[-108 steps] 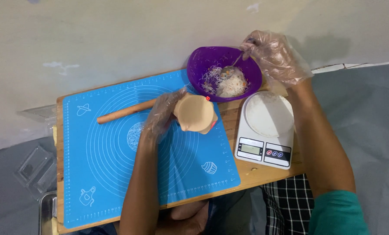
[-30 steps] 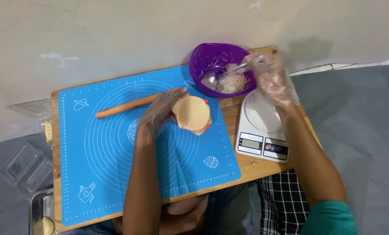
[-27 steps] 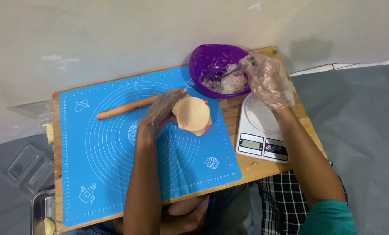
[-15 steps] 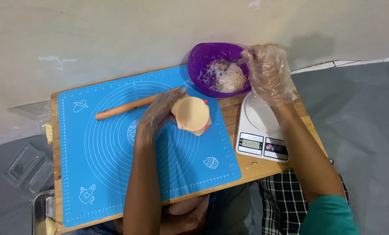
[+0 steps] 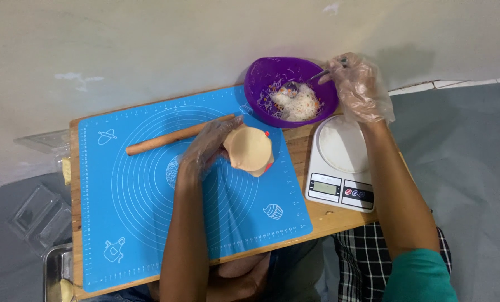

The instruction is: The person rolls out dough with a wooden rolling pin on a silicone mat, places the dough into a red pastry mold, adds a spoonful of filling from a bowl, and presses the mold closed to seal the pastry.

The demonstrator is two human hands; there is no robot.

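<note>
Dough round (image 5: 250, 148) rests in left hand (image 5: 208, 146); right hand (image 5: 359, 86) spoons at bowl (image 5: 272, 72).

Low table against a pale wall

A small wooden table (image 5: 339, 215) is standing on grey flooring (image 5: 473, 168), its far edge meeting a scuffed cream wall (image 5: 149, 45) in soft, even light.
</note>
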